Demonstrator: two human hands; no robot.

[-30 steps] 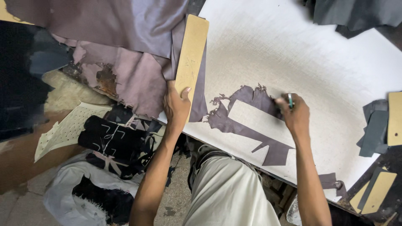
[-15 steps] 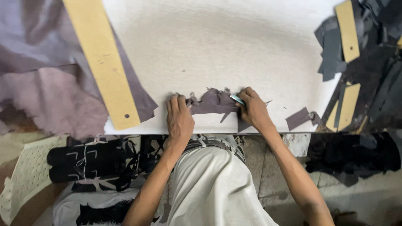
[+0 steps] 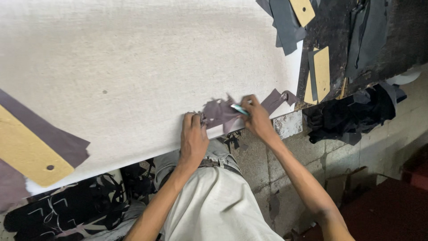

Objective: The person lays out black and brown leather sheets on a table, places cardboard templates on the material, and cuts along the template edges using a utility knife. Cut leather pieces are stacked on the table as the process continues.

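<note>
Leather scrap (image 3: 219, 112) lies between hands: L hand (image 3: 194, 139) fingers flat on its L edge; R hand (image 3: 256, 118) fingers closed on cutting tool (image 3: 239, 109) at its R edge.

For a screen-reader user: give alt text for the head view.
Seen from above, a left hand presses a ragged purple-grey leather scrap at the edge of a white cutting board, while the right hand holds a small teal-handled tool on it.
</note>
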